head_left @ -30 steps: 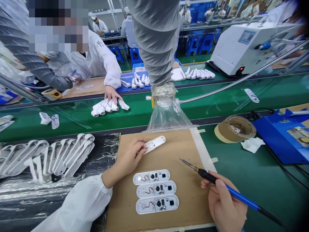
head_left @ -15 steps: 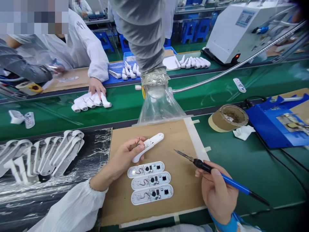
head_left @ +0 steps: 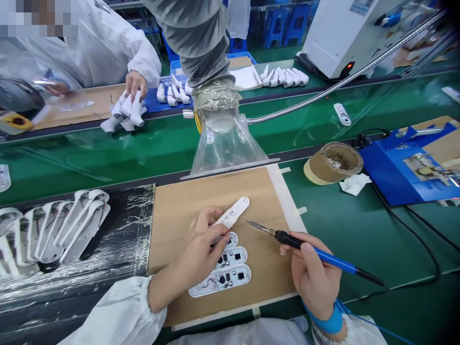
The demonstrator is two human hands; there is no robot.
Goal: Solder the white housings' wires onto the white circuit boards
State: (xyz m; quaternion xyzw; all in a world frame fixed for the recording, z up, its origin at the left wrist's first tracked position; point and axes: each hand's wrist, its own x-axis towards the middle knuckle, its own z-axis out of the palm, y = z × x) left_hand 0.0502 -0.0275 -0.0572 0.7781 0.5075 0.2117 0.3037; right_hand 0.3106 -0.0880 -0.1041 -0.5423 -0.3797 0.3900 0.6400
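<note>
My left hand (head_left: 201,247) is closed on a long white plastic shell (head_left: 235,212), which tilts up to the right above the cardboard. Its thumb and forefinger are pinched together near a thin wire, partly hidden. Below lie three white oval panels with small circuit boards, such as the lowest panel (head_left: 224,280); my hand covers parts of them. My right hand (head_left: 318,273) grips a soldering iron (head_left: 316,254) with a blue handle. The iron's bare tip points left, just right of the shell and apart from it.
Cardboard (head_left: 176,201) covers the work spot under a clear fume hood (head_left: 228,148). Several white shells (head_left: 81,225) lie on black wrap at left. A round tub (head_left: 332,163), crumpled tissue (head_left: 355,184) and blue stand (head_left: 406,167) are at right. Across the belt, a co-worker's hand (head_left: 136,85) holds white parts.
My left hand has turned over the shell, its fingers now covering the panels' left parts. The soldering iron has come closer to the shell. The co-worker has lifted the white parts from the belt.
</note>
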